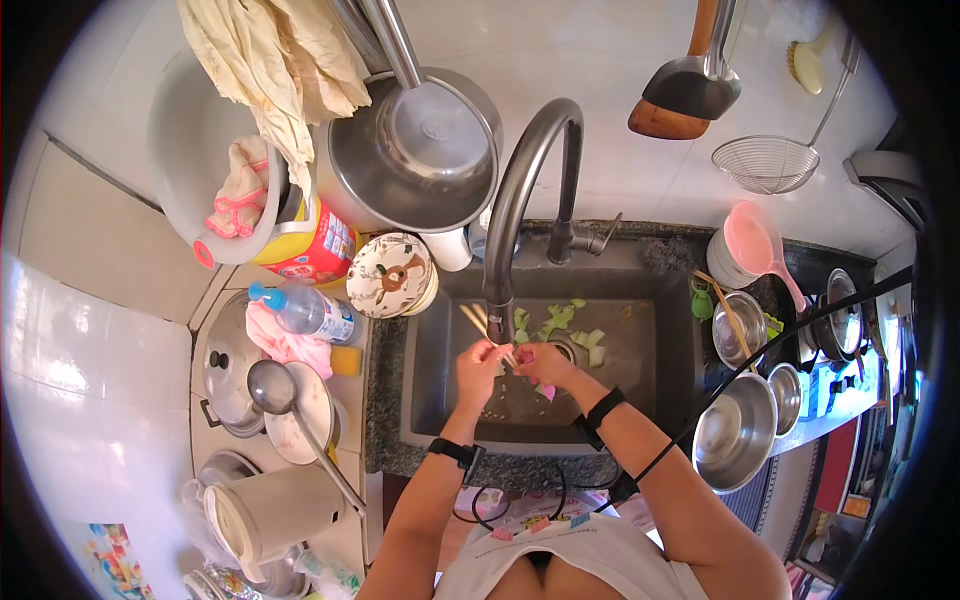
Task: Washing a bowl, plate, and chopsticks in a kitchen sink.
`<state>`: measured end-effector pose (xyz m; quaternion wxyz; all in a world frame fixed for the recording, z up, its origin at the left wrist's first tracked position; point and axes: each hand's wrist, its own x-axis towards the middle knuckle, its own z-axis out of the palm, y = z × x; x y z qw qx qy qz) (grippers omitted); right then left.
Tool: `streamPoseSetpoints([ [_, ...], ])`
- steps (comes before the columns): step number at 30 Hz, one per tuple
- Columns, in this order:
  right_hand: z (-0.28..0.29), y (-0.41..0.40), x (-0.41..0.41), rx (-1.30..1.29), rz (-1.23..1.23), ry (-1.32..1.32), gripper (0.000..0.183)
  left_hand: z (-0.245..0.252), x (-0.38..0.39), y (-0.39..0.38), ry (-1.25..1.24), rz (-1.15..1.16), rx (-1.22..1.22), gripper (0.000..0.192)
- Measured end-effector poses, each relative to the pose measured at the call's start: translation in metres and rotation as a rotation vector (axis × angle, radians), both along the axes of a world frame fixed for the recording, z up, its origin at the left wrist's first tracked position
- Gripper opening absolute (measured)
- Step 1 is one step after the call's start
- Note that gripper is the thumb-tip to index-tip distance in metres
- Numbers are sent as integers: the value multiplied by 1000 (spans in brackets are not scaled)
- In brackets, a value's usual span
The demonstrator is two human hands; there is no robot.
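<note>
Both of my hands are over the dark sink basin, just below the faucet spout. My left hand grips light wooden chopsticks, whose tips point up and to the left. Close beside it, my right hand is closed around a pink cloth at the lower end of the chopsticks. Fingers hide part of the cloth and of the chopsticks. Pale green vegetable scraps lie on the basin floor near the drain.
Left of the sink stand a patterned bowl, a pump bottle, a yellow sponge and a ladle. Steel bowls and a pink dipper sit at right. A black cable crosses above my right arm.
</note>
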<state>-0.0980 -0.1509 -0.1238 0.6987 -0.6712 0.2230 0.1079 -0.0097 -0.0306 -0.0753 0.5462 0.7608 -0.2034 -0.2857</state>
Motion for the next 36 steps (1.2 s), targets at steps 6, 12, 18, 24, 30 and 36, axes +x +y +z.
streamPoseSetpoints([
  [6,1,-11,27,941,-473,-89,40,24,6,24,0,234,-92,22],
  [12,23,12,60,1031,-498,-187,27,35,8,46,-514,106,169,23],
  [18,14,49,83,516,-203,17,22,58,13,57,-542,195,251,14],
  [24,32,67,72,46,-128,108,33,56,19,63,-712,139,327,19],
  [30,-18,35,38,225,-390,214,27,61,69,57,-829,213,403,24],
  [36,-15,17,4,407,-539,219,21,50,162,30,-952,147,592,19],
])
